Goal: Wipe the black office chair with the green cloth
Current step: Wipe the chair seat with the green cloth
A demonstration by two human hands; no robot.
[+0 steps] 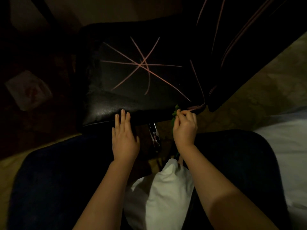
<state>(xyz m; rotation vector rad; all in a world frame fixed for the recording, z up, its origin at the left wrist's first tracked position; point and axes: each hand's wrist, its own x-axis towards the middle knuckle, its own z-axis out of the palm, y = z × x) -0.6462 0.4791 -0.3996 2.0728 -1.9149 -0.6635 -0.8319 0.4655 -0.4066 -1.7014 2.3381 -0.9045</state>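
Head view: the black office chair (132, 72) is occupying the centre, its seat marked with crossing pink lines (141, 64). The left hand (124, 140) is lying flat, fingers straight, touching the seat's near edge at 6 o'clock. The right hand (185, 128) is pinching the green cloth (175, 112) with curled fingers against the seat corner at 4 o'clock. A white bundle (162, 188) is lying between the forearms.

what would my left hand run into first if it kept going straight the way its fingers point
The left hand lies flat on the near edge of the chair seat. Straight on, it would likely slide over bare seat and first reach the star's lower-left pink stroke.
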